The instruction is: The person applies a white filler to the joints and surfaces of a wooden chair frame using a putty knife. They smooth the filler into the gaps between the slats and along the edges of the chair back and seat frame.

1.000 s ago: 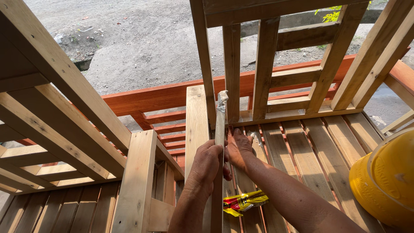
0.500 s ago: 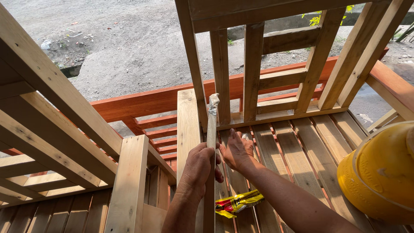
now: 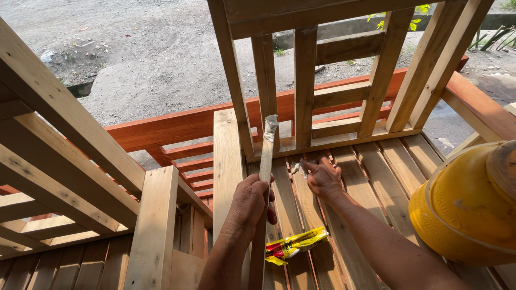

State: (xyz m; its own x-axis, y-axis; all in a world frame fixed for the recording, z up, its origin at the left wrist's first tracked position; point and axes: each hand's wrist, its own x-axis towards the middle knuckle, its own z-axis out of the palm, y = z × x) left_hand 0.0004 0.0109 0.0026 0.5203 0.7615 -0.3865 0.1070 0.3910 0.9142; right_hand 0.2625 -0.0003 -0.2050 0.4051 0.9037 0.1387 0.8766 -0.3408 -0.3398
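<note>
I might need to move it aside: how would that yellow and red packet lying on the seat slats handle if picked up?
The yellow and red packet looks crinkled and partly flattened, so it is probably light and floppy, sagging in a grip. Its glossy film may be a little slippery. Lying flat across the wooden slats, it seems unlikely to roll.

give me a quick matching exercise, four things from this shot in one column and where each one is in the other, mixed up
Things:
1. wooden stick
2. yellow packet
3. yellow container
4. small pale scrap

Places:
A. at the right edge of the view
B. in the left hand
C. lying on the seat slats
D. at the right hand fingertips

Pairs: 1-B, 2-C, 3-A, 4-D
</note>
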